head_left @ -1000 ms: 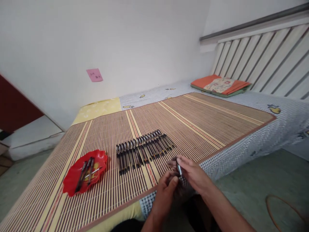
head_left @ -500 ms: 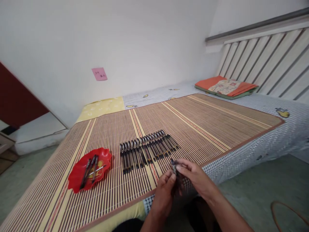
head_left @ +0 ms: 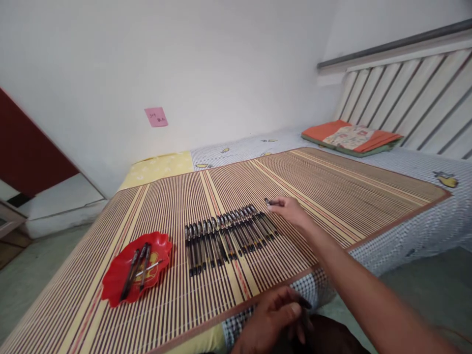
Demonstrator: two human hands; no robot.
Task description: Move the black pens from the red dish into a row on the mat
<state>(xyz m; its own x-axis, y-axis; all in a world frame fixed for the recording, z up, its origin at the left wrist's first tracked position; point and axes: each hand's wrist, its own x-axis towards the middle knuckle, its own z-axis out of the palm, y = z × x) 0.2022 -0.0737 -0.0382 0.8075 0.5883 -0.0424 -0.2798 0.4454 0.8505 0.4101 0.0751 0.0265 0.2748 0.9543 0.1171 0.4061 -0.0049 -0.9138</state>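
My right hand pinches a dark pen just beyond the right end of a row of pens. The row holds several black pens with clear barrels and lies side by side on the striped bamboo mat. My left hand is low at the bed's near edge, its fingers curled in. Something dark shows by its fingertips, too blurred and shaded to name.
A red scalloped plate on the left holds several pens and a thin white-and-dark stick. A folded orange cloth lies by the white slatted headboard. A pink note is stuck on the wall.
My right hand has parted from the left and moved forward with a pen to the row's right end. My left hand has moved down toward the bed edge. The view has tilted slightly.
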